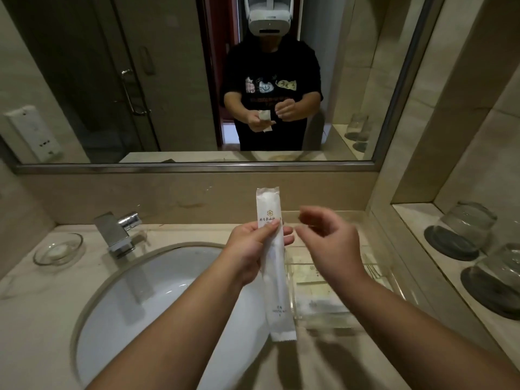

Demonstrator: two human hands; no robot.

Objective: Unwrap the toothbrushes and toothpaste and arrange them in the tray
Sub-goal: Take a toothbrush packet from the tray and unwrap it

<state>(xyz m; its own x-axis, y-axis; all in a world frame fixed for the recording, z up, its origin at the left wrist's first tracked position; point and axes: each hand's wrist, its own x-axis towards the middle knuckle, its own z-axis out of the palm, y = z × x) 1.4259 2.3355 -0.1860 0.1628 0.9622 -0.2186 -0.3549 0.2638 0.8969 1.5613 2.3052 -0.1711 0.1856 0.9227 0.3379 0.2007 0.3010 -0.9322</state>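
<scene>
A long white wrapped dental kit packet (274,266) with a gold logo stands upright above the sink's right edge. My left hand (253,246) grips it around its upper middle. Just to the packet's right hovers my right hand (326,243), fingers loosely curled and apart, holding nothing that I can make out. Under and behind the right hand a clear plastic tray (332,316) rests on the counter, with flat pale packets lying in it.
A white oval sink (146,299) fills the lower left, with a chrome faucet (118,235) and a glass soap dish (57,249) behind it. Upturned glasses (464,229) on dark coasters stand on the right shelf. A wall mirror (197,80) reflects a person.
</scene>
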